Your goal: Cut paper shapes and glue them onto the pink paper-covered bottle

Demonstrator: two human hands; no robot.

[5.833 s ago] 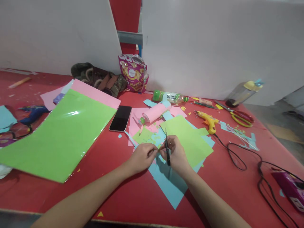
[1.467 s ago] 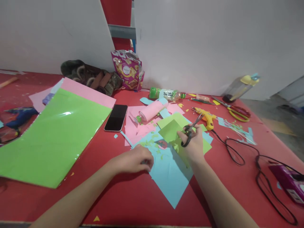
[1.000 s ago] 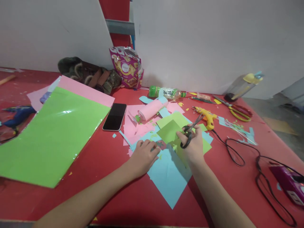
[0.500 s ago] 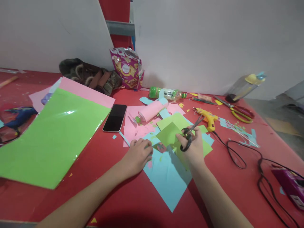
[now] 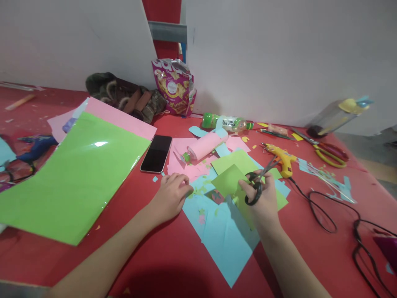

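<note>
My right hand (image 5: 263, 196) is wrapped around a pair of black-handled scissors (image 5: 256, 190), whose blades point up and to the right, away from me. The thumb of that hand lies over the edge of a light-green paper square (image 5: 228, 179); I cannot tell whether it pinches the paper. Loosely curled, my left hand (image 5: 170, 196) rests on the red table with the thumb apart from the fingers and nothing visible in it. Beside it are small green scraps (image 5: 199, 190) and a light-blue sheet (image 5: 229, 252), which lies partly under the green paper.
A pink-wrapped bottle (image 5: 204, 145) lies beyond the papers, before a green-labelled bottle (image 5: 228, 123). The phone (image 5: 156, 154) and large green sheet (image 5: 80, 178) are leftward. On the right are a yellow glue gun (image 5: 282, 159), its black cord (image 5: 313, 211), and larger scissors (image 5: 328, 155).
My left hand has drawn back leftward from the papers, uncovering green scraps. My right hand still holds the scissors over the green paper. The whole view has shifted slightly.
</note>
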